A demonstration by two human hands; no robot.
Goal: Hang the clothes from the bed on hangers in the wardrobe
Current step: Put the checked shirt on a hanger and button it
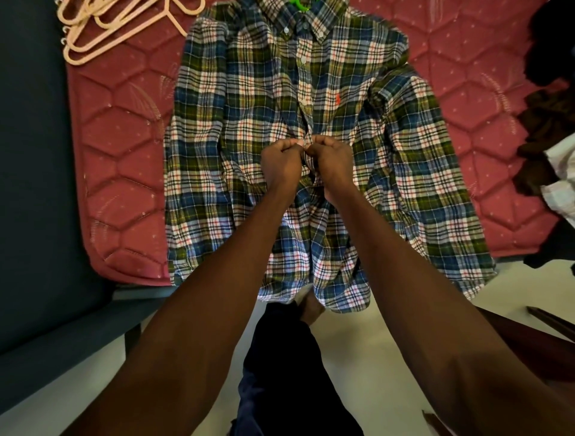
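- Plaid shirt (249,130) lies flat on the bed (124,174), a green hanger (299,4) at its collar.
- Left hand (281,165) and right hand (331,163): fingers pinching the shirt's front placket.
- Pink hangers (102,28) lie at the bed's corner.

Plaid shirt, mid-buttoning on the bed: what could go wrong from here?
1. The plaid shirt hangs its hem past the mattress edge; a tug might slide it toward the floor.
2. The left hand and right hand bunch the front where they pinch it, so a button could land in the wrong hole.
3. Only a sliver of green hanger shows at the collar; it may sit askew.
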